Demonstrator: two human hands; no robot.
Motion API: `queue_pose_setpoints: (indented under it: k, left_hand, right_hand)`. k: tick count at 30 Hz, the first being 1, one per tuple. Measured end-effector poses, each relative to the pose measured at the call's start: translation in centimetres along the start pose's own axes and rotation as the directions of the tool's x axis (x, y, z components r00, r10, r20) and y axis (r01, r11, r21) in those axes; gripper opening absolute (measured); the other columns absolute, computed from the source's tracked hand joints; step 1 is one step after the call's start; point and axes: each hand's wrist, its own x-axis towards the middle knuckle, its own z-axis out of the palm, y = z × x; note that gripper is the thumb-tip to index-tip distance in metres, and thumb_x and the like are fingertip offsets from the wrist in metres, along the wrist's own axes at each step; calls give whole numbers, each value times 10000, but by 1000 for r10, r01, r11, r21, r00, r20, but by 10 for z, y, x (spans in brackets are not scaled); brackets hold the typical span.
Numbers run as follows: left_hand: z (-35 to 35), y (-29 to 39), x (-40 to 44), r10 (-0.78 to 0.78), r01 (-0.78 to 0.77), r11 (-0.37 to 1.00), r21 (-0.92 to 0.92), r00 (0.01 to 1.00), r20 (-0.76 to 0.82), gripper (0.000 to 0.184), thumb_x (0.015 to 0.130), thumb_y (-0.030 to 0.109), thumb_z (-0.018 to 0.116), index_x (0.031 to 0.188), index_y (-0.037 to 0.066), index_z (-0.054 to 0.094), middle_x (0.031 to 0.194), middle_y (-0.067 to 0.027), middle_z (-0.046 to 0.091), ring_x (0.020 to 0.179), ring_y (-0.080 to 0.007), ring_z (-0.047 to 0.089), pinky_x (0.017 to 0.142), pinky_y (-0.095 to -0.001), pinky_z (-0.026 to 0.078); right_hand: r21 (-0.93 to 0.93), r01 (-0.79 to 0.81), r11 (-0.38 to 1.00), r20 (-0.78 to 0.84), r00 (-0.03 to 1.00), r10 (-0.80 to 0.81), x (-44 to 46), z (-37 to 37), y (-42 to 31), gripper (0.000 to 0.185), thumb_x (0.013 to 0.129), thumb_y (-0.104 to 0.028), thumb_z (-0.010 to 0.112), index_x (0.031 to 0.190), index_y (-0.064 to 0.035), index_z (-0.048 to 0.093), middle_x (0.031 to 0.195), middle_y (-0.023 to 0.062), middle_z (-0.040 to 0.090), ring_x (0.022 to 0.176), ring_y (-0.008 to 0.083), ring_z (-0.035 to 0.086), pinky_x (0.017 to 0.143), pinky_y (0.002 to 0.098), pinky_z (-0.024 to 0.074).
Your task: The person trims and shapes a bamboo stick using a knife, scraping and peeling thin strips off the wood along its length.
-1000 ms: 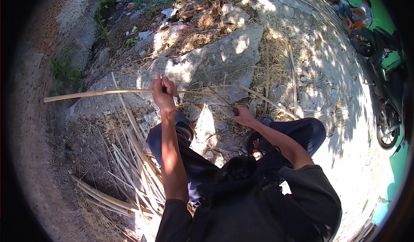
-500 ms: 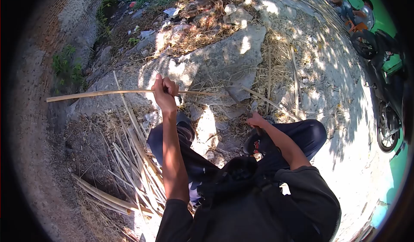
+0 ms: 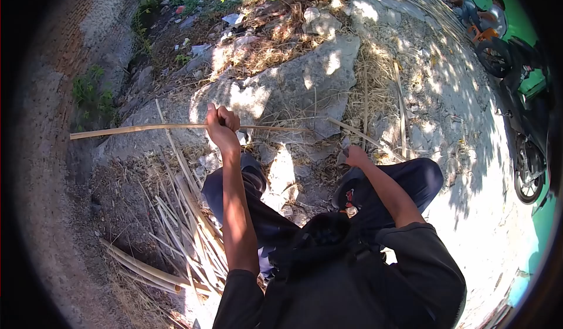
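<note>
My left hand [image 3: 223,126] is closed around a long, thin bamboo strip [image 3: 138,128]. The strip lies nearly level across the view, its thicker end out to the left and its thin end reaching right over the stones. Low by my right shoe, my right hand [image 3: 355,156] grips a knife [image 3: 345,145]. Only a little greyish metal shows by the fingers now; most of the blade cannot be made out. The knife is apart from the strip.
Split bamboo strips [image 3: 190,229] lie piled at my left, beside thicker bamboo pieces [image 3: 141,264]. A flat rock slab [image 3: 293,85] is in front. Parked at right is a motorcycle [image 3: 525,129], with a seated person [image 3: 492,18] beyond. A brick wall [image 3: 70,36] borders the left.
My right hand has shifted slightly up and right, and the knife blade, visible before near the strip's thin end, has swung out of clear sight. The strip has moved slightly right with my left hand.
</note>
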Motion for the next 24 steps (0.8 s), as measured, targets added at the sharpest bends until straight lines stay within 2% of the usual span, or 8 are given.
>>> queue_pose_setpoints:
  k: [5,7,8,10,13,19,23,24]
  left_hand:
    - [2,-5,2,1,-4,999,-51,998,-63,594,1085,445,402,585,137,317,486,31,237,429,-94,164,438,-315,121]
    - [-5,-5,3,27,-34,998,-44,988,-154,584,1090,455,395,603,137,337,508,21,282,437,-94,178,442,-312,125]
    - [-6,-6,5,36,-41,999,-25,983,-179,570,1102,463,355,641,129,349,521,27,237,450,-97,163,443,-320,129]
    - [-10,-5,5,24,-29,999,-21,977,-214,572,1102,481,352,653,126,352,528,27,229,457,-99,155,446,-324,127]
    - [-17,-1,6,5,-7,1000,-11,975,-222,580,1101,523,343,689,116,357,567,26,220,488,-106,161,465,-323,144]
    - [-11,22,-6,-136,125,986,-112,986,-97,484,1101,465,404,781,103,416,694,11,333,626,-122,295,597,-302,288]
    - [-5,23,-7,-65,66,997,-29,997,49,508,1096,517,390,849,84,485,756,-5,400,703,-138,380,679,-318,363]
    - [0,23,-11,-41,42,999,-21,997,63,524,1085,550,386,888,82,516,757,-5,441,677,-119,390,678,-302,384]
  right_hand:
    - [35,-33,999,55,998,31,1,-14,-16,249,769,-179,670,915,21,699,951,246,721,908,383,714,763,503,556]
    - [232,-220,948,355,926,128,-6,-25,-30,273,768,-194,668,941,14,707,924,254,720,896,403,711,783,515,552]
    - [232,-220,947,356,926,128,-9,-22,-29,273,768,-194,668,941,14,707,924,254,720,896,403,711,783,515,552]
    - [159,-33,987,49,998,26,-3,-5,-7,229,809,-200,653,906,-6,724,778,185,719,721,340,720,685,483,564]
    - [-33,-66,997,-90,994,62,-6,-15,6,258,810,-209,648,936,0,732,722,166,713,653,309,716,634,458,562]
    - [147,-164,975,160,977,141,10,-33,-14,244,798,-217,663,815,19,722,734,171,712,653,323,712,627,471,544]
    - [145,-57,988,100,994,42,19,-43,-46,267,794,-245,686,791,21,710,731,177,709,615,301,696,602,458,524]
    - [242,13,970,47,999,-25,15,-51,-61,261,818,-244,693,802,17,687,692,157,684,598,278,685,587,453,513]
